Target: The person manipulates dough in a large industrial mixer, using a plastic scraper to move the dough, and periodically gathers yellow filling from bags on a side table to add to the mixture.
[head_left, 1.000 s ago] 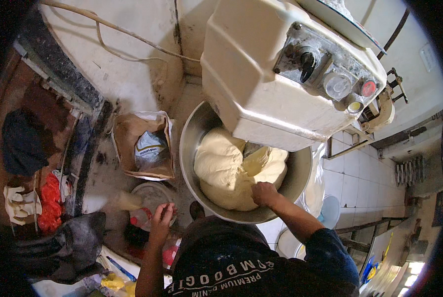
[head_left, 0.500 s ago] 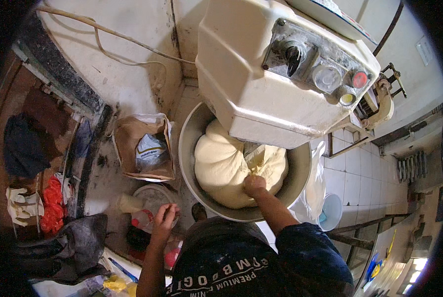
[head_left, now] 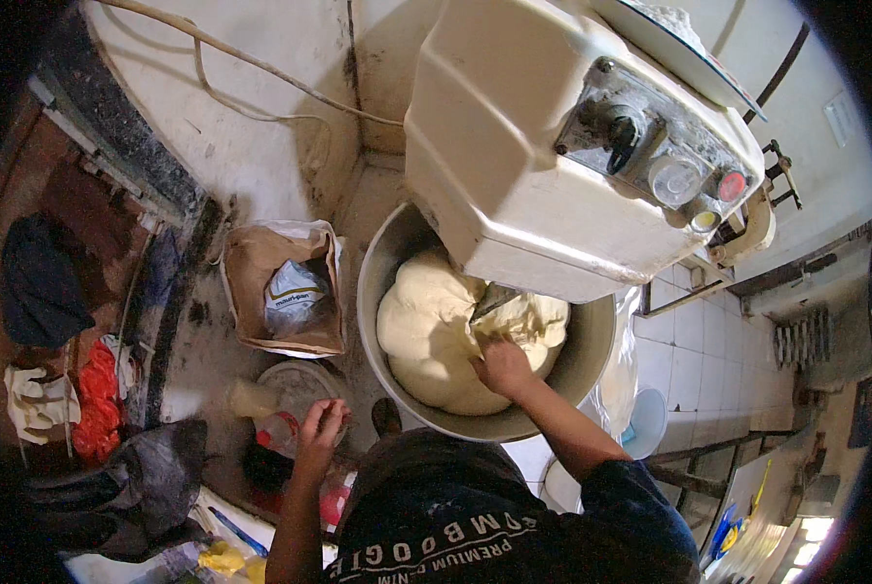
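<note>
Room: a stained white wall [head_left: 251, 58] stands behind, with pale tiles [head_left: 694, 336] to the right.
Dough: a large, pale, creased mass [head_left: 426, 341] lies in the metal bowl [head_left: 377, 268], split near its middle, where a grey metal piece [head_left: 494, 300] shows.
Right hand at the split: the right hand [head_left: 506, 372] presses into the dough with its fingers partly curled; the fingertips are hidden, so I cannot tell whether they pinch any.
Just changed: half a second ago this hand looks like a closed fist at the split; now it lies flatter, its fingers reaching farther into the dough. I judge that the dough is soft enough to yield and is being worked by hand.
Left hand beside the bowl: the left hand [head_left: 324, 425] hangs near the person's side, loosely curled, with nothing visible in it.
Mixer head: the cream machine housing [head_left: 514, 156] overhangs the bowl's far side, its control panel [head_left: 640, 146] dusted white.
Left of the bowl: an open paper bag [head_left: 244, 292] contains a pale packet [head_left: 296, 295].
Right of the bowl: a light-blue pail [head_left: 650, 419] stands near.
</note>
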